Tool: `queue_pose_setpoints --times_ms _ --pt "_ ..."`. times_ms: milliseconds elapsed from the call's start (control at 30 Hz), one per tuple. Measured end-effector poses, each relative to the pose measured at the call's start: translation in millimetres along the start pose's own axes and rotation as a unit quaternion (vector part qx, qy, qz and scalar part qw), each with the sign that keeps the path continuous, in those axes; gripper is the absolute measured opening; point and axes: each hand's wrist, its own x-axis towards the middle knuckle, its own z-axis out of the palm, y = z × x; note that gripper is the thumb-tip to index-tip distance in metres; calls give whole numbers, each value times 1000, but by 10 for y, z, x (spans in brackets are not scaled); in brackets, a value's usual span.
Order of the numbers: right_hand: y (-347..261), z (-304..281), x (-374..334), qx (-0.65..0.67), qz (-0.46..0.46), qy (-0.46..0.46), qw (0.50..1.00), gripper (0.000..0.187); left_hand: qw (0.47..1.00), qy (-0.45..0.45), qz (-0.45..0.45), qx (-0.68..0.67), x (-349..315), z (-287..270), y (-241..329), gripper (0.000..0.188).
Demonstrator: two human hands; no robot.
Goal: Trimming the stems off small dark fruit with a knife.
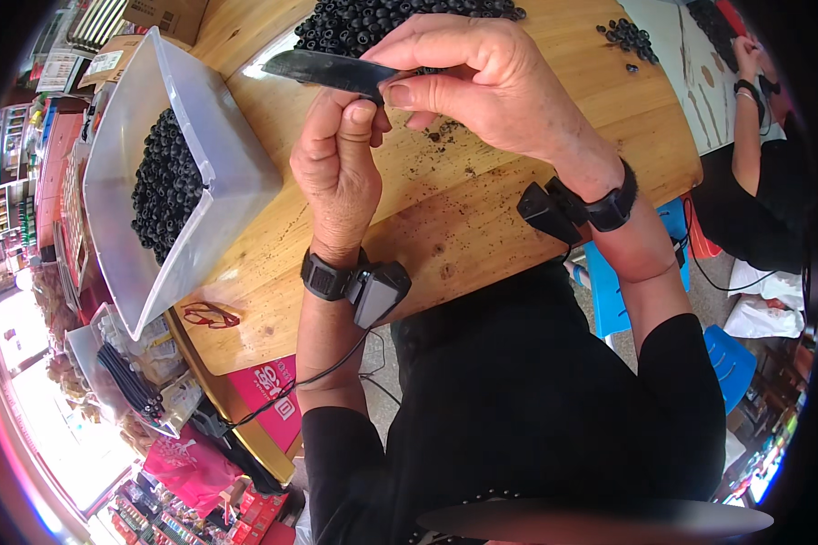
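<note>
A dark-bladed knife (323,69) lies nearly level over the far part of the table, its tip to the left. My right hand (491,86) is closed on its right end, thumb and fingers pinching; the handle is hidden. Just below the blade my left hand (341,159) is closed, thumb raised against the curled fingers. What it pinches is too small and covered to make out. Beyond both hands is a big heap of small round black parts with holes (364,27). Dark crumbs (441,136) are scattered on the wooden table (482,218) under my hands.
At the left, a tilted translucent plastic bin (236,154) holds many black parts (168,186). Red-framed glasses (211,315) lie near the table's left corner. A small pile of black parts (629,38) is at far right. Blue stools (609,291) and another person's arm (748,136) are at the right.
</note>
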Motion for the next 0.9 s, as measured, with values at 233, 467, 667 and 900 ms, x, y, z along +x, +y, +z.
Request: queue_pose_setpoints --times_ms 233,467,667,900 --pt "-13 -41 44 37 20 15 999 16 998 -5 27 -60 -10 -23 -31 16" --pt "-85 -144 63 22 -144 -31 989 16 992 -9 9 -125 10 40 13 16" --pt "58 -43 110 -55 -205 7 977 18 998 8 35 -45 -11 18 -4 15" --pt "203 -53 110 -146 -357 52 921 16 997 -24 53 -52 23 23 -19 15"
